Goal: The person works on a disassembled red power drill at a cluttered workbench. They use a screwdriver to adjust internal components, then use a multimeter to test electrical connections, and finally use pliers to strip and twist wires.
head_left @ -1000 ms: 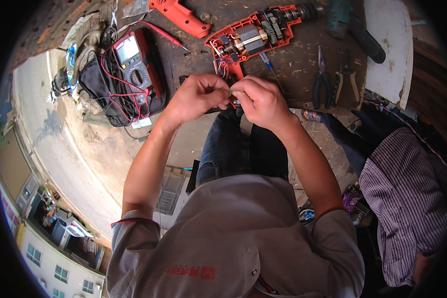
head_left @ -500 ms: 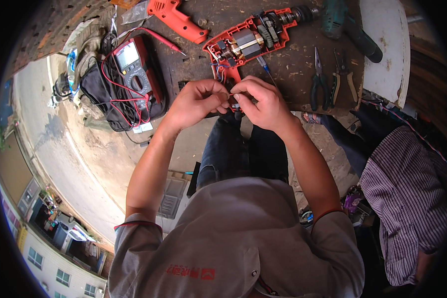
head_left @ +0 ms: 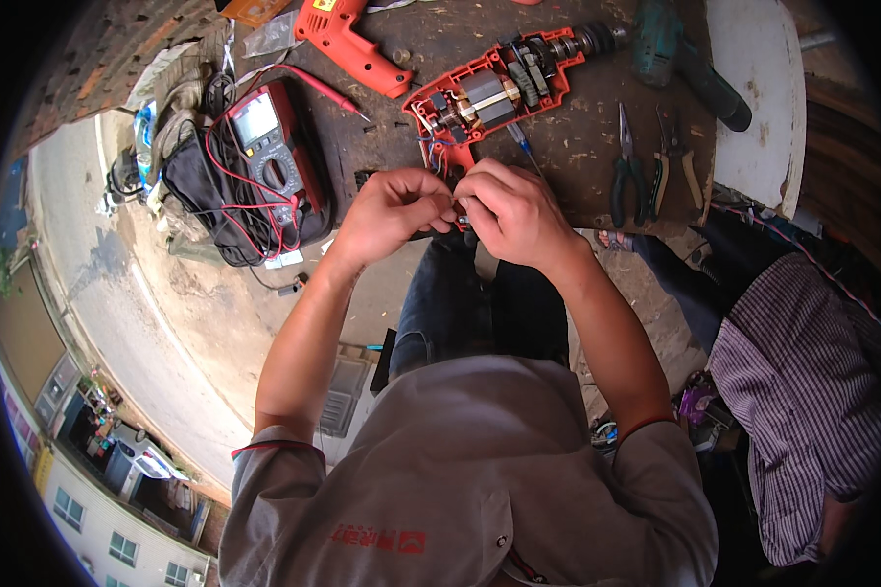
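Fingertips together, my left hand [head_left: 396, 212] and my right hand [head_left: 516, 212] meet at the bench's near edge, just below the handle of an opened electric drill [head_left: 487, 96]. Both hands pinch something small; the fingers cover it. The drill's red housing half lies with motor, gears and chuck exposed, and thin wires [head_left: 442, 152] run from it into the handle toward my hands. A small part with metal bits [head_left: 462, 221] shows under my fingers, mostly hidden. Beside the handle, to its right, rests a screwdriver [head_left: 520, 137]. The other red housing half [head_left: 357, 57] lies at upper left.
On the left a red multimeter [head_left: 282, 174] sits on a black bag [head_left: 194, 188], its red probe [head_left: 323, 88] on the bench. Needle-nose pliers [head_left: 626, 174], cream-handled pliers [head_left: 693, 181] and a teal power tool [head_left: 690, 68] lie right. A person in a checked shirt [head_left: 803, 333] is at right.
My right fingers have curled in closer to my left fingertips. A thin reddish piece seen between them before is now covered. The bench things appear only slightly shifted in view.
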The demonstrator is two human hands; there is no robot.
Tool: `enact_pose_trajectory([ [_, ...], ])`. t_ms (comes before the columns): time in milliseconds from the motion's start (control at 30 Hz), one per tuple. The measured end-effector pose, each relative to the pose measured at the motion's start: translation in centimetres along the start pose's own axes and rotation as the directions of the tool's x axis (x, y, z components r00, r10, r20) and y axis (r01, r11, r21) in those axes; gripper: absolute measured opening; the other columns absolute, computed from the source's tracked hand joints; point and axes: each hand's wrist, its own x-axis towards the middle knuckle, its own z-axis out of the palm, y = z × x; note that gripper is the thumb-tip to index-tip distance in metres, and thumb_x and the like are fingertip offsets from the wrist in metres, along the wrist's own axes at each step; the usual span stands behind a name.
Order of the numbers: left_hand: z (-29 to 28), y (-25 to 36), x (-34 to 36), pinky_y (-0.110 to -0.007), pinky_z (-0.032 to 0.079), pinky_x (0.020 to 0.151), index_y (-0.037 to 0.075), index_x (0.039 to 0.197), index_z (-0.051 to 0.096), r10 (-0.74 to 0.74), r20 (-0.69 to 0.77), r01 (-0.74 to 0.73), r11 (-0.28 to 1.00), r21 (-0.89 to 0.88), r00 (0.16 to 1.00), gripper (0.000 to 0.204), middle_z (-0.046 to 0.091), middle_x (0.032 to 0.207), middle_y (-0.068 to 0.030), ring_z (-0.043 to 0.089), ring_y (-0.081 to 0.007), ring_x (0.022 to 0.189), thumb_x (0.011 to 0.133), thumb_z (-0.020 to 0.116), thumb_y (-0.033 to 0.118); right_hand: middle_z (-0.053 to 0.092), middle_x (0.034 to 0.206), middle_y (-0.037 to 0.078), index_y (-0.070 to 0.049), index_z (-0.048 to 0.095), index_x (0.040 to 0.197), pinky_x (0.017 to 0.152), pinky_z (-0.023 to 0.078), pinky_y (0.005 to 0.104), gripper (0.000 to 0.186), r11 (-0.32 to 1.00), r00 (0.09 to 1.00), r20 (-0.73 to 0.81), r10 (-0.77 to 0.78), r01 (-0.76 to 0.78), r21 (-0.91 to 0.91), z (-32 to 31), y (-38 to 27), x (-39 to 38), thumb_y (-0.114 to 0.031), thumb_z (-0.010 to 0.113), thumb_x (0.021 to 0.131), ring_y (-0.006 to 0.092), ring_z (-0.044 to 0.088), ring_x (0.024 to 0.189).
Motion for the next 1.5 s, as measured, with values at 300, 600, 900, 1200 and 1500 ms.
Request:
enact_pose_trajectory([
  [300, 0.6, -0.2, -0.2, -0.028, 0.057, 0.078, -0.005, 0.096, 0.071, 0.019, -0.043, -0.019, 1.000, 0.008, 0.999, 0.013, 0.074, 0.088, -0.0082, 0.070, -0.0134, 0.083, 0.097, 0.064, 0.006, 0.060, 0.085, 0.012, -0.004, 0.059, 0.087, 0.070, 0.050, 0.0462, 0.009, 0.994, 0.998, 0.025, -0.057, 0.059, -0.089, 0.1, 0.0, -0.1, -0.001, 0.065, 0.083, 0.0362, 0.062, 0.075],
  [600, 0.7, -0.8, -0.2, -0.028, 0.056, 0.077, -0.005, 0.096, 0.071, 0.049, -0.057, -0.049, 0.999, 0.016, 0.997, 0.013, 0.073, 0.087, -0.0074, 0.069, -0.0126, 0.081, 0.097, 0.064, 0.005, 0.058, 0.083, 0.014, -0.005, 0.056, 0.082, 0.070, 0.051, 0.0487, 0.010, 0.988, 0.997, 0.028, -0.069, 0.072, -0.134, 0.4, -0.1, -0.1, -0.001, 0.065, 0.080, 0.0377, 0.062, 0.074],
  [900, 2.5, -1.0, -0.9, -0.027, 0.055, 0.075, -0.002, 0.102, 0.070, 0.049, -0.149, -0.042, 0.998, 0.051, 0.988, 0.017, 0.073, 0.086, -0.0046, 0.068, -0.0113, 0.080, 0.102, 0.062, 0.013, 0.064, 0.101, 0.016, -0.004, 0.065, 0.104, 0.080, 0.054, 0.0455, 0.018, 0.956, 0.956, -0.228, 0.183, -0.227, -0.186, -0.7, -1.6, -1.7, -0.009, 0.072, 0.087, 0.0385, 0.065, 0.090],
  [1200, 5.4, -2.2, -1.9, -0.025, 0.054, 0.072, 0.000, 0.105, 0.072, -0.101, -0.290, 0.031, 0.971, -0.237, 0.952, 0.017, 0.076, 0.094, -0.0076, 0.072, -0.0135, 0.080, 0.101, 0.064, 0.014, 0.058, 0.118, 0.017, -0.003, 0.065, 0.096, 0.090, 0.048, 0.0505, 0.030, 0.500, 0.810, -0.475, 0.344, -0.587, -0.637, -8.0, 2.5, -8.5, -0.024, 0.081, 0.082, 0.0399, 0.056, 0.108],
  [1500, 6.4, -3.0, -2.1, -0.028, 0.057, 0.075, -0.001, 0.105, 0.071, -0.041, -0.353, -0.053, 0.966, -0.254, 0.935, 0.019, 0.076, 0.096, -0.0104, 0.073, -0.0163, 0.082, 0.104, 0.063, 0.017, 0.063, 0.087, 0.001, -0.003, 0.064, 0.099, 0.057, 0.046, 0.0231, 0.019, 0.624, 0.645, -0.139, 0.752, -0.627, 0.467, -6.6, -3.2, -9.3, -0.021, 0.066, 0.101, 0.0056, 0.058, 0.068],
])
